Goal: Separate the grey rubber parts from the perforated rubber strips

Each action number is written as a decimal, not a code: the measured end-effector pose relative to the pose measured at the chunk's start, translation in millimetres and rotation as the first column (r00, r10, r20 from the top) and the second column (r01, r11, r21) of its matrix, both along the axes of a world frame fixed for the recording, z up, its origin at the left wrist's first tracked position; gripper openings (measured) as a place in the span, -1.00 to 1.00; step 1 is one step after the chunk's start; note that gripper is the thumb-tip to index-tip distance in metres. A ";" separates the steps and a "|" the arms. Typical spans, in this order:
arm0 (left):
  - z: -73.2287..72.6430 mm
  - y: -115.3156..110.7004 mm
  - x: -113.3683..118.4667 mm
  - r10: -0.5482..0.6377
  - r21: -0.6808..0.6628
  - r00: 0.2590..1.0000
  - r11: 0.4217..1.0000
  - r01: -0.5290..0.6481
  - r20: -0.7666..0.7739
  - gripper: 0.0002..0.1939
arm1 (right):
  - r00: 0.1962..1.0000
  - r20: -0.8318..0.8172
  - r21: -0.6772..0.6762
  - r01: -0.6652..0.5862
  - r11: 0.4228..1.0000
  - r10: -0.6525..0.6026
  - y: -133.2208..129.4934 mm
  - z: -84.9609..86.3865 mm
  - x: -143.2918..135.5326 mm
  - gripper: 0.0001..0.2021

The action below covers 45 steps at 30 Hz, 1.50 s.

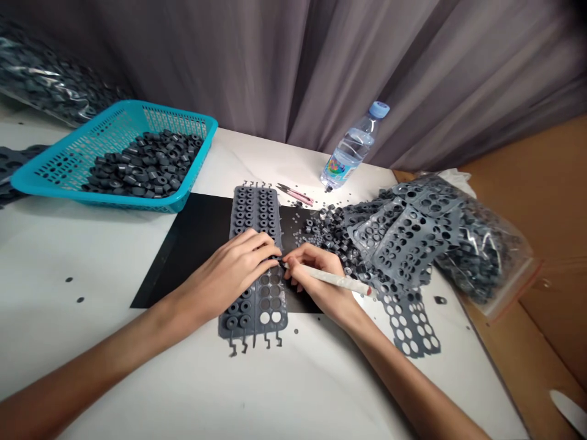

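Observation:
A grey rubber sheet [254,211] with rows of round ring-shaped parts lies lengthwise on a black mat [188,244]. Several holes at its lower right are bare of rings. My left hand [243,263] rests across the middle of the sheet, palm down, its fingers reaching to the right edge. In my right hand [316,269] is a whitish pen-like tool [342,280] with a red end, its tip at the sheet's right edge beside my left fingertips. What lies right under the fingertips is hidden.
A blue basket [192,189] of dark rings stands at the left. Pink-handled snips [300,197] and a water bottle [351,150] are behind. Loose rings [332,226], punched sheets [403,238] and a plastic bag [486,256] fill the right side.

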State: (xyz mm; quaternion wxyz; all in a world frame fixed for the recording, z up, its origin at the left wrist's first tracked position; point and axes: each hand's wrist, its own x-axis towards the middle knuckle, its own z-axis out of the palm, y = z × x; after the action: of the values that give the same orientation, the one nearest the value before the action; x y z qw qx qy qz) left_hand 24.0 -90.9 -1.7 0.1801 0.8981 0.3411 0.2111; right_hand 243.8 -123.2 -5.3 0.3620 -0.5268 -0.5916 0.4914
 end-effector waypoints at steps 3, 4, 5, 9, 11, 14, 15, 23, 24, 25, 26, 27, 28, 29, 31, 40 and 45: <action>-2.4 -2.2 7.6 0.043 0.061 0.997 0.997 -0.047 0.066 -0.75 | 0.998 0.063 0.061 -0.002 0.998 -0.002 -1.5 -1.3 -1.0 -0.90; 0.3 -1.7 9.6 0.100 0.058 0.983 0.992 -0.110 0.151 -0.76 | 0.997 0.080 0.081 -0.001 0.997 -0.005 -2.2 -2.0 -1.3 -0.90; 5.5 0.0 10.2 0.181 0.024 0.948 0.981 -0.194 0.262 -0.78 | 0.996 0.093 0.097 0.000 0.995 -0.009 -2.9 -2.7 -1.5 -0.91; 43.4 16.8 -14.0 0.502 -0.265 0.659 0.862 -0.431 0.560 -0.85 | 0.996 0.089 0.079 0.019 0.997 -0.026 -3.7 -5.1 -0.5 -0.90; 58.8 27.9 -44.7 0.533 -0.198 0.638 0.830 -0.521 0.556 -0.79 | 0.999 0.045 0.028 0.025 0.999 -0.026 -2.5 -5.5 1.0 -0.89; 59.1 44.4 -100.3 0.629 0.014 0.664 0.722 -0.692 0.405 -0.64 | 0.997 -0.070 -0.044 0.035 0.998 -0.038 -0.5 -4.4 3.1 -0.85; 54.0 50.0 -116.8 0.677 0.073 0.661 0.678 -0.731 0.324 -0.62 | 0.993 -0.107 -0.052 0.044 0.998 -0.049 -0.2 -3.6 3.2 -0.84; 39.6 49.9 -101.0 0.593 0.241 0.785 0.747 -0.619 0.180 -0.76 | 0.994 -0.076 -0.045 0.073 0.996 -0.076 -7.6 1.7 -7.4 -0.91; 41.0 41.2 -84.7 0.520 0.237 0.834 0.800 -0.551 0.183 -0.80 | 0.995 -0.075 -0.057 0.060 0.997 -0.064 -8.1 1.4 -9.0 -0.91; 41.2 31.7 -68.8 0.436 0.182 0.879 0.864 -0.469 0.192 -0.83 | 0.996 -0.077 -0.068 0.048 0.997 -0.053 -8.3 1.1 -10.3 -0.91; 39.8 22.1 -54.2 0.343 0.092 0.925 0.928 -0.360 0.167 -0.84 | 0.996 -0.079 -0.077 0.039 0.996 -0.046 -8.3 0.9 -11.3 -0.91; 36.9 13.4 -41.7 0.270 0.026 0.952 0.961 -0.276 0.143 -0.85 | 0.996 -0.083 -0.082 0.036 0.996 -0.043 -8.1 0.9 -12.1 -0.91; 33.0 5.9 -31.8 0.204 -0.021 0.972 0.979 -0.203 0.114 -0.84 | 0.995 -0.087 -0.084 0.035 0.996 -0.042 -7.8 1.2 -12.5 -0.90; 28.4 0.0 -24.6 0.148 -0.049 0.985 0.988 -0.144 0.085 -0.82 | 0.995 -0.088 -0.084 0.032 0.996 -0.039 -7.5 1.7 -12.8 -0.90; 20.0 -6.4 -17.0 0.069 -0.040 0.997 0.997 -0.068 0.032 -0.77 | 0.996 -0.083 -0.081 0.020 0.997 -0.026 -6.9 3.1 -13.1 -0.90; 13.4 -6.8 -16.9 0.042 0.099 0.996 0.995 -0.034 -0.082 -0.83 | 0.999 -0.038 -0.055 -0.001 0.998 -0.001 -6.6 1.1 -12.4 -0.92; 8.0 -10.2 -7.7 0.000 0.168 0.999 0.986 0.007 -0.044 -0.74 | 0.995 0.094 0.043 -0.018 0.999 0.014 -9.1 1.8 -12.6 -0.90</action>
State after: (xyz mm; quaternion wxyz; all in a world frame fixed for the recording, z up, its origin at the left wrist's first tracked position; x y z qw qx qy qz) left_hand 16.3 -101.1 6.3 0.0964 0.9151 0.3245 0.2191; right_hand 231.2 -132.3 -3.5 0.3414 -0.5364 -0.6228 0.4559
